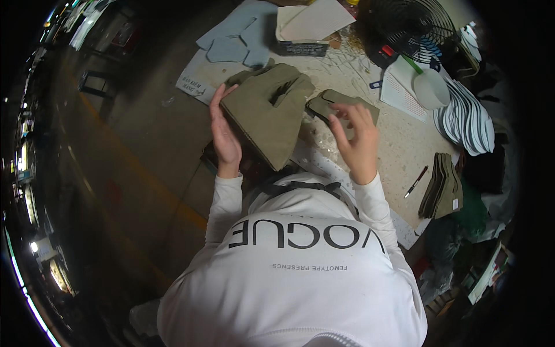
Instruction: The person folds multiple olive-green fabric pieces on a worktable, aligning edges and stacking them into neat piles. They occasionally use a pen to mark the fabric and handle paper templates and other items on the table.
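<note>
A large olive-green cloth garment piece (263, 113) with a slit-like opening lies at the table's near left edge, its lower corner hanging over. Along its left side rests my left hand (224, 136), fingers stretched out flat against the cloth's edge. My right hand (359, 139) hovers over a smaller stack of olive cloth pieces (325, 104), thumb and fingers apart and slightly bent. Nothing shows between those fingers. Part of the smaller stack is hidden behind the right hand.
Light blue cut pieces (228, 49) and a box with papers (300, 49) sit at the back. A black fan (407, 26), a white cup (432, 89), white curved pieces (467, 118), a pen (416, 181) and folded olive pieces (440, 188) occupy the right side.
</note>
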Motion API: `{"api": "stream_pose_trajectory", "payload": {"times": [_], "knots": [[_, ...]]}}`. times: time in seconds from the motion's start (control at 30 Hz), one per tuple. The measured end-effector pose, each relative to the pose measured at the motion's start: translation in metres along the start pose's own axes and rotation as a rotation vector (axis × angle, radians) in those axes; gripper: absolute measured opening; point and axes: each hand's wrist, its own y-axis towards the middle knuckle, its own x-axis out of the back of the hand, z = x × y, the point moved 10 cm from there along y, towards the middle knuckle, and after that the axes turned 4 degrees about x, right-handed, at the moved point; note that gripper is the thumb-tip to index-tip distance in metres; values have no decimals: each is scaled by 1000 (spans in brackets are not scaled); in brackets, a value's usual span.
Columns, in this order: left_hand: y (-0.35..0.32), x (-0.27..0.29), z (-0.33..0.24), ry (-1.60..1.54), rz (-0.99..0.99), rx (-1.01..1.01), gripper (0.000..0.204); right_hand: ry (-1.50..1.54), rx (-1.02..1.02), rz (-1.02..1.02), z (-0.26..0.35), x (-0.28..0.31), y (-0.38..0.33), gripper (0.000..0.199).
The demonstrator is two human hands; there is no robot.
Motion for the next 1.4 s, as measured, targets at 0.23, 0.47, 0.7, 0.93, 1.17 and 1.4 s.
{"api": "stream_pose_trajectory", "payload": {"times": [0.23, 0.47, 0.7, 0.93, 1.17, 1.4], "knots": [[-1, 3, -2, -120, 9, 25, 64, 8, 349, 291, 131, -91, 26, 37], [-2, 9, -3, 48, -50, -46, 62, 21, 274, 310, 116, -80, 26, 30], [-2, 8, 1, -77, -21, -11, 61, -86, 299, 309, 130, -88, 18, 34], [-4, 5, -2, -63, -24, -20, 62, -135, 297, 355, 125, -79, 21, 31], [-3, 3, -1, -52, -28, -30, 61, 46, 299, 256, 129, -62, 27, 48], [-1, 5, -3, 121, -59, -37, 58, 360, -38, 42, 4, 28, 17, 53]]}}
